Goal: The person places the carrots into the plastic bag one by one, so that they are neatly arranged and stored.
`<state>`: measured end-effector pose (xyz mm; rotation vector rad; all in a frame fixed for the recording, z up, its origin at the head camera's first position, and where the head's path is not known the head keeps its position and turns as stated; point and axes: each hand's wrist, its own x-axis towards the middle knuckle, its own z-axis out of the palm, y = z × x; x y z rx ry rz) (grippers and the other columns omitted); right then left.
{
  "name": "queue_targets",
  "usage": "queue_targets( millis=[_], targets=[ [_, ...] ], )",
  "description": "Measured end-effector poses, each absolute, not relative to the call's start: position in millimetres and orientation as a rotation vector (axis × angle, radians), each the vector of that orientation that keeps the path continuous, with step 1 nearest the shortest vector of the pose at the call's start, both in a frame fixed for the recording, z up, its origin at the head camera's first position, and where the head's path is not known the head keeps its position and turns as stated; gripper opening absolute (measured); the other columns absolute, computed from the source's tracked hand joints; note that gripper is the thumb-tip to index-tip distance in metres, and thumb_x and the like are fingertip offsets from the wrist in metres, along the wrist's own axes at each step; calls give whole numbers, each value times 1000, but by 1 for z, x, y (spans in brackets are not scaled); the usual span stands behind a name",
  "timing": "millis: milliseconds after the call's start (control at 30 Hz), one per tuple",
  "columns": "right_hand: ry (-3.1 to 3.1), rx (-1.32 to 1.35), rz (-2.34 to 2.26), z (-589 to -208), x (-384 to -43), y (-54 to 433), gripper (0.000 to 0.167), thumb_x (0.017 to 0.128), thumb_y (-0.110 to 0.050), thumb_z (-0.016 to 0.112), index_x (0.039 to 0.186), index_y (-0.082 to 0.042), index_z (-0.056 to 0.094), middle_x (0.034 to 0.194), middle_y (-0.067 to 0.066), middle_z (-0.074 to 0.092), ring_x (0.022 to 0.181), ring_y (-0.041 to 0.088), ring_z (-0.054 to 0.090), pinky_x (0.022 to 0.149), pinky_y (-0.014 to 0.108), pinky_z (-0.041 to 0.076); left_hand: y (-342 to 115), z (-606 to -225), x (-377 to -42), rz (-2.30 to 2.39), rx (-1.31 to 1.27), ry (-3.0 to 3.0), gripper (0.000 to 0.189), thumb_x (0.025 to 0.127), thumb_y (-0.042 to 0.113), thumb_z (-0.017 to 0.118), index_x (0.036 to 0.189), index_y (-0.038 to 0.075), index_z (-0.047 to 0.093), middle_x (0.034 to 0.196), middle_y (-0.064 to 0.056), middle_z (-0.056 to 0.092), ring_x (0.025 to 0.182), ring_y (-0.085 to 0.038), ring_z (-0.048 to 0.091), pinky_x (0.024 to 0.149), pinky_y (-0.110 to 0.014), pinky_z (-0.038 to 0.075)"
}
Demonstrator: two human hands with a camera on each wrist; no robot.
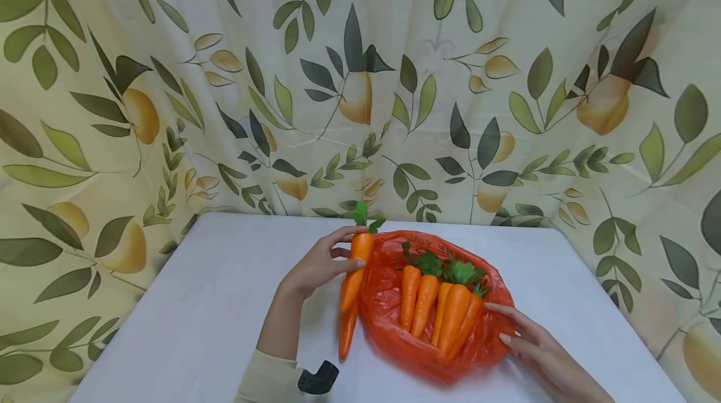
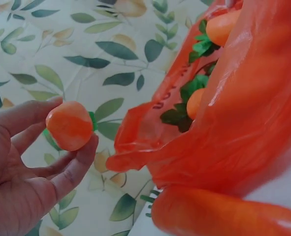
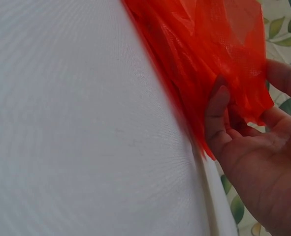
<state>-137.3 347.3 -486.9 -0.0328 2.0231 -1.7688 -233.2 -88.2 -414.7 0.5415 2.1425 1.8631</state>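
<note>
My left hand (image 1: 315,268) grips an orange carrot (image 1: 362,245) with green leaves by its upper part, thumb on one side and fingers on the other. In the left wrist view this carrot (image 2: 70,126) points end-on at the camera. Beneath it a second carrot (image 1: 348,331) lies on the table, alongside a red plastic bag (image 1: 388,334). Several leafy carrots (image 1: 425,303) lie side by side within the opened bag. At the bag's right edge, my right hand (image 1: 532,343) holds the thin plastic between thumb and curled fingers, as the right wrist view shows.
A white table (image 1: 236,290) carries everything. Behind it and along both sides hangs a curtain (image 1: 315,140) printed with leaves and fruit. A black strap piece (image 1: 318,378) sits by the left sleeve.
</note>
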Motion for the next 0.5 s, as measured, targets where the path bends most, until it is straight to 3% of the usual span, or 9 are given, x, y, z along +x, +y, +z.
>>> queue_targets(
  millis=[300, 500],
  targets=[
    [1979, -101, -1816, -486, -138, 349, 56, 109, -18, 52, 162, -15, 35, 149, -15, 39, 121, -8, 49, 100, 25, 47, -74, -416, -232, 1856, 587, 2122, 58, 93, 11, 78, 146, 23, 59, 136, -8, 54, 111, -30, 59, 85, -39, 57],
    [1981, -90, -1818, -486, -136, 348, 56, 109, -19, 53, 161, -17, 36, 151, -14, 38, 121, -8, 49, 99, 25, 48, -62, -418, -232, 1829, 572, 2132, 56, 92, 10, 79, 143, 27, 62, 131, -5, 57, 108, -29, 58, 85, -38, 55]
  ],
)
